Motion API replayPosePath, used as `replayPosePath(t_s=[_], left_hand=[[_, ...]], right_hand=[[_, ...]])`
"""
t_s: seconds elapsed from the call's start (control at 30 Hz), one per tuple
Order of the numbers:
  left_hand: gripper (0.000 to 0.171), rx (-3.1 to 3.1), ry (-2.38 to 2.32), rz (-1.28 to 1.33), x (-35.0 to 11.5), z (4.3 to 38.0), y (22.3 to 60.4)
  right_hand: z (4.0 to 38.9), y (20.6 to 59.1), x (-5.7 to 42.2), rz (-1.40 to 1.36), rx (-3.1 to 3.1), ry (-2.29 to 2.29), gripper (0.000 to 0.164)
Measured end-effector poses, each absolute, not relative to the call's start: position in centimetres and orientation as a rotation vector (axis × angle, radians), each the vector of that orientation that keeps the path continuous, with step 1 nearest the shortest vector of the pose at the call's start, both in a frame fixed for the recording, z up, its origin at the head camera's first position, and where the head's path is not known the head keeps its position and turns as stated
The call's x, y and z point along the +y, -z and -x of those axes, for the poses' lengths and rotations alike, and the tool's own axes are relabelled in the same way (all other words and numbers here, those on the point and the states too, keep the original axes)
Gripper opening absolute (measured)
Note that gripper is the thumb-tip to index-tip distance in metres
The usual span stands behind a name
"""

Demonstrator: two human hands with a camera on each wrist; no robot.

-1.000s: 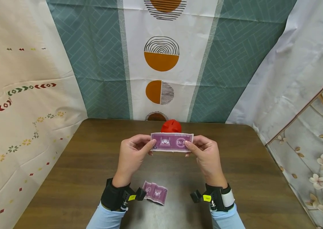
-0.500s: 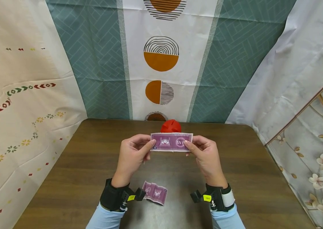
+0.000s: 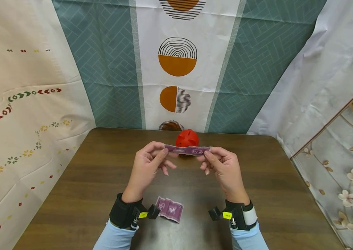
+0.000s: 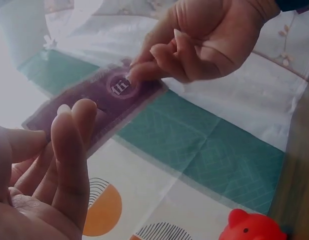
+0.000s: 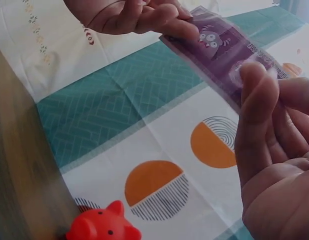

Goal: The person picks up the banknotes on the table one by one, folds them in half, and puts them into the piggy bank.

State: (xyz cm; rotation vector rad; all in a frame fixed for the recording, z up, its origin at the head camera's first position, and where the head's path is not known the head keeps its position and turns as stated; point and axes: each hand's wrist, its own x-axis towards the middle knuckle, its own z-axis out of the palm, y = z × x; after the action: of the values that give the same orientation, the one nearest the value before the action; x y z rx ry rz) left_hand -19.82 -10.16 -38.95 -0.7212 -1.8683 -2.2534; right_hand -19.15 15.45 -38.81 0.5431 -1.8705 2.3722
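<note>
A purple play banknote is stretched between both hands above the table, tilted so that the head view catches it nearly edge-on. My left hand pinches its left end between thumb and fingers. At the other end my right hand pinches it the same way. In the left wrist view the banknote shows a round white emblem; in the right wrist view the banknote shows a cartoon face. A second purple banknote, creased, lies on the table between the forearms. Behind the raised note sits a red piggy bank.
The brown wooden table ends at a teal and white curtain at the back. A cream cloth hangs on the left and a floral white cloth on the right.
The held banknote has tipped from facing the head camera to nearly edge-on. Some fingers of both hands have spread out below it. The note on the table and the piggy bank stay put.
</note>
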Motion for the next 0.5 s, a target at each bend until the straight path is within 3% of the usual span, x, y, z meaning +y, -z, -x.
replayPosePath(t_s=[0.3,0.5], left_hand=[[0.025,-1.891,2.206,0.672,-10.03,19.46,38.76],[0.016,-1.923,2.134,0.643,-9.88,19.42,38.88]], right_hand=[[19.32,38.91,15.34,-0.673,-1.75,-2.339,0.036],[19.11,38.82,15.28,-0.517,-1.832,-2.238,0.018]])
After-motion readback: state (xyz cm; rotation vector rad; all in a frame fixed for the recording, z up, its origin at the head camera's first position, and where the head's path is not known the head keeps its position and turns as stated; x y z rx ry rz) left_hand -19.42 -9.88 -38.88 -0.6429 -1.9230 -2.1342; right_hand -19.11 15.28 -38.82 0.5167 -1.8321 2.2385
